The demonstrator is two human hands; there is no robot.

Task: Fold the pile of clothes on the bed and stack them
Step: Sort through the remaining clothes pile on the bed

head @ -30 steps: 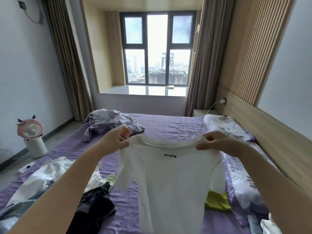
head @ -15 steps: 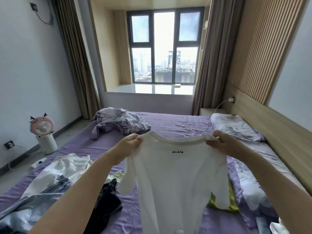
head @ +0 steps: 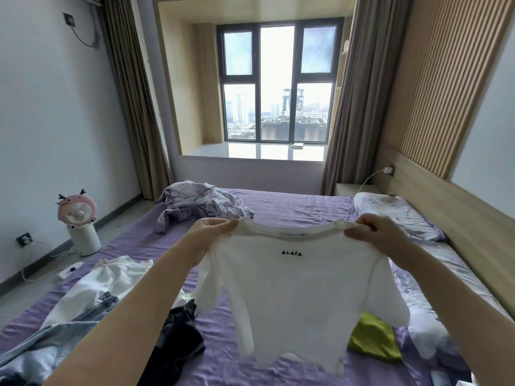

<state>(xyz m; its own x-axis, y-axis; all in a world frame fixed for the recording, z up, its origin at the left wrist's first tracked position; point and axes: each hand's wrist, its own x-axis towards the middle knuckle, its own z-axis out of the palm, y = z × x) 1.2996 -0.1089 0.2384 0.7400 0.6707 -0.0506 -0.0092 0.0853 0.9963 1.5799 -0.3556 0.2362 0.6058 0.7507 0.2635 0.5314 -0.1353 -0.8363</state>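
Observation:
A white short-sleeved top (head: 295, 296) with small black lettering hangs spread out in the air above the purple bed (head: 295, 207). My left hand (head: 211, 232) pinches its left shoulder and my right hand (head: 376, 232) pinches its right shoulder, level with each other. Unfolded clothes lie at the lower left: a white garment (head: 111, 277), light blue denim (head: 44, 349) and a black piece (head: 178, 338). A lime green piece (head: 373, 338) lies behind the top at the right.
A crumpled pale lilac bundle (head: 200, 204) sits at the bed's far left. Pillows (head: 398, 215) line the wooden headboard (head: 457, 218) on the right. A pink and white fan (head: 79, 221) stands on the floor at left. The window (head: 278, 87) is straight ahead.
Both hands have kept their hold on the white top, which stays spread out. The view has tilted upward and drifted a little, showing more of the window and left wall.

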